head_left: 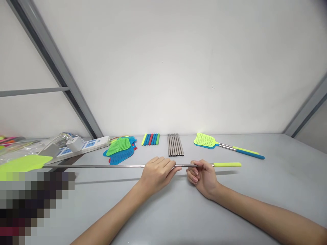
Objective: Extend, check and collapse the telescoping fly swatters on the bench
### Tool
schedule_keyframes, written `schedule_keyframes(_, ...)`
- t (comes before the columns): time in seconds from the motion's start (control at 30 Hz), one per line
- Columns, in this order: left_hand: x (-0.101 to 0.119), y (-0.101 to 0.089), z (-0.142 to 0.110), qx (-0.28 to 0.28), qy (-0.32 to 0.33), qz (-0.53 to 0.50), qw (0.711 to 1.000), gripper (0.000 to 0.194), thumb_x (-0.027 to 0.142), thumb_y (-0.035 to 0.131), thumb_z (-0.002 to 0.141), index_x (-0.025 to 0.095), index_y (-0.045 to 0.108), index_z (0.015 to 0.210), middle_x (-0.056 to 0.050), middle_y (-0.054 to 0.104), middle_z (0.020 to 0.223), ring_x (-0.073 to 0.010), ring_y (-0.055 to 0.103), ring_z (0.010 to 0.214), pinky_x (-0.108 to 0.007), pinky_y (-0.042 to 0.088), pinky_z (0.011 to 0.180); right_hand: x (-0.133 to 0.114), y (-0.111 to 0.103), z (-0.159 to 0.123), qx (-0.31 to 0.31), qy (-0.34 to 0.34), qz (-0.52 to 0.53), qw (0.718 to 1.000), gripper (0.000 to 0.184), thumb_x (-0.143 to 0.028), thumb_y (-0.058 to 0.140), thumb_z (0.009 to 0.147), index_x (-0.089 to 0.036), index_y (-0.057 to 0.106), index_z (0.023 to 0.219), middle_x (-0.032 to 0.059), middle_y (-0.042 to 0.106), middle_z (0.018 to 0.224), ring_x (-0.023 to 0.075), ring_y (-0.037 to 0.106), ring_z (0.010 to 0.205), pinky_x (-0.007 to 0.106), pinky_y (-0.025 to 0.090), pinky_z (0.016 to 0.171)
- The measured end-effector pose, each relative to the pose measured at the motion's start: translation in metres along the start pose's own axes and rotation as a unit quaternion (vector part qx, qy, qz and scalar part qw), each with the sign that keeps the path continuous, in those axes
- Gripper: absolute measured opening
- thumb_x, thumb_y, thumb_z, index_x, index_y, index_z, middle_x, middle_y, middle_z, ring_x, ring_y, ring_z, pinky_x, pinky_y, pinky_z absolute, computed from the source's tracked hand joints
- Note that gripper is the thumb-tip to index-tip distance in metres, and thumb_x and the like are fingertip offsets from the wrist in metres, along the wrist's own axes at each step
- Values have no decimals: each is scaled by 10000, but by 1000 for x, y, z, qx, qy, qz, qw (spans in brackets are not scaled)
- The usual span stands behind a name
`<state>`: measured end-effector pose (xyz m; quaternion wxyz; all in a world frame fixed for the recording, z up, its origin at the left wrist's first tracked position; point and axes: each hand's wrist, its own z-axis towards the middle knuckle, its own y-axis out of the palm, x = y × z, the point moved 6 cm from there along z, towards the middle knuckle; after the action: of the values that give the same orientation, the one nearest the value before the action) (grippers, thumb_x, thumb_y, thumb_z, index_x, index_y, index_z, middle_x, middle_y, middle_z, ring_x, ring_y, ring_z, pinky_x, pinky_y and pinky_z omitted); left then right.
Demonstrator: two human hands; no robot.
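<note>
A fly swatter with a long metal rod (102, 166) is held level across the front of me, above the grey table. Its yellow-green head (25, 162) reaches the left edge of the view, and its yellow grip (227, 164) points right. My left hand (158, 173) is closed over the middle of the rod from above. My right hand (203, 177), palm turned up, pinches the rod just left of the grip. Behind my hands lies a row of metal rods (175, 144), and left of it a row of coloured handle grips (150, 139).
Loose swatter heads (120, 149) in green and blue are piled at the back left. Two assembled fly swatters (204, 140) lie at the back right. A white power strip (89, 144) with plugs and clear plastic bags (28, 151) occupy the far left. A white wall rises behind.
</note>
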<state>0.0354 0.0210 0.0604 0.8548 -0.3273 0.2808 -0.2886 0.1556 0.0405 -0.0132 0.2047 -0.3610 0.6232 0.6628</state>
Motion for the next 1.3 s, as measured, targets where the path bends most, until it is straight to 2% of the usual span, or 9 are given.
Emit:
schedule_keyframes(0.2,2,9,2,-85,6,-66,994,202,291,359,882,189,532,859,-1,557,680,-135,454,613,-271,294,566,-11,-13,0,91,-92,28,991,294,-260,439,639,-195,300,388,-55,193,376,86,192,349,262,106,394)
schedule_keyframes(0.43,0,16,2,-124,0,-106,987,212,256,335,892,176,527,855,-12,546,709,-133,441,634,-262,320,599,-12,-14,1,103,-86,30,990,304,-246,435,652,-184,292,391,-55,204,376,74,208,339,256,108,388)
schedule_keyframes(0.73,-14,15,-2,-126,-47,-122,983,223,234,331,887,178,541,833,-17,523,708,-140,442,651,-257,335,602,-4,-8,3,60,-19,-14,998,313,-278,453,667,-187,280,423,-61,208,383,78,247,350,250,136,398)
schedule_keyframes(1.13,-19,11,-4,-117,-77,-131,981,238,258,333,883,181,539,793,-7,515,697,-131,473,662,-245,355,592,-2,-2,2,12,-5,-69,998,346,-363,440,742,-177,353,463,-65,251,397,73,274,352,242,171,411)
schedule_keyframes(1.3,-20,8,-4,-108,-97,-122,982,234,343,383,857,186,546,798,-2,515,691,-136,482,656,-251,356,573,0,2,1,-18,8,-94,995,358,-394,426,776,-170,413,498,-57,310,415,80,329,371,235,201,419)
